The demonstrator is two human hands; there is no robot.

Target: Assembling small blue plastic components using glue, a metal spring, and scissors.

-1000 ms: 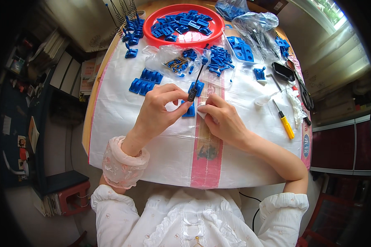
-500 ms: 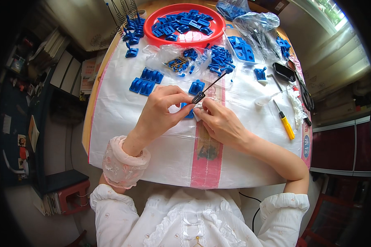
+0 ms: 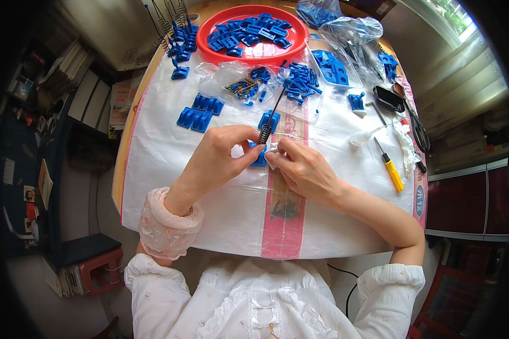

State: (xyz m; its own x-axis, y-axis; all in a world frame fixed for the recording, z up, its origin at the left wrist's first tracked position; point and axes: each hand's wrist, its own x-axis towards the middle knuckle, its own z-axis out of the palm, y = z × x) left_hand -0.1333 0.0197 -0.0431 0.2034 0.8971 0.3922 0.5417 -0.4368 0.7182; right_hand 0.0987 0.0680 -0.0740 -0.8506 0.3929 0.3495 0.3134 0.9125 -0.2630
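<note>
Fingertips of your left hand (image 3: 214, 155) were pinched on the lower end of the black coil spring (image 3: 265, 134), which overlapped in view two blue plastic bases (image 3: 275, 122), while your right hand (image 3: 312, 169) gripped what looked like a white tissue (image 3: 274, 147) just beside it. With so narrow a hold, the spring seemed likely to roll if the pinch loosened, tipping its long rod (image 3: 277, 103) sideways. You had one held spring, one tissue, two bases by it, one yellow-handled screwdriver (image 3: 394, 176) and one red tray (image 3: 205, 52).
</note>
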